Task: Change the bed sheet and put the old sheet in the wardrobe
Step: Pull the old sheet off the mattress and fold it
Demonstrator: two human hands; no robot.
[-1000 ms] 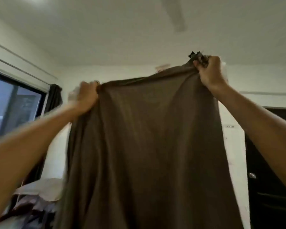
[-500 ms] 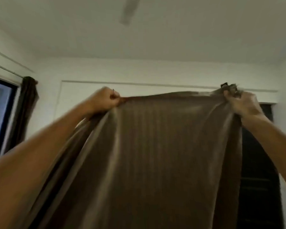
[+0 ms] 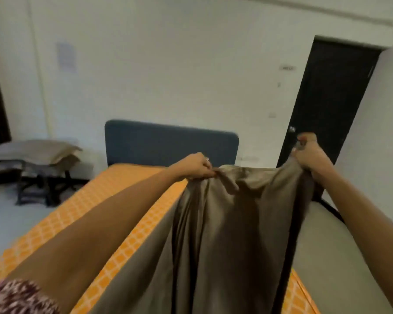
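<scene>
Brown-grey sheet hangs in front of the camera, gathered along its top edge and falling in long vertical folds out of the bottom of the view. It hangs over the bed, whose mattress shows an orange cover with a pale grid pattern. The mattress's left edge runs diagonally from the lower left corner up to the blue headboard, which stands against the white wall. To the right of the hanging sheet, a pale grey surface lies over the right part of the bed; what it is cannot be told.

Left of the bed, a strip of light floor lies open between the mattress edge and a dark stool. The stool carries a stack of folded beige cloth and stands near the wall, well apart from the bed. A dark door stands at the right, behind the right hand.

The left hand has its fingers curled and pinches the sheet's top edge at the left end of the gathered section. The right hand sits slightly higher, with its fingers closed round a bunch of the sheet's top edge at the right end. Between the two hands the top edge sags in a shallow slack curve. A patterned sleeve shows at the lower left corner.
</scene>
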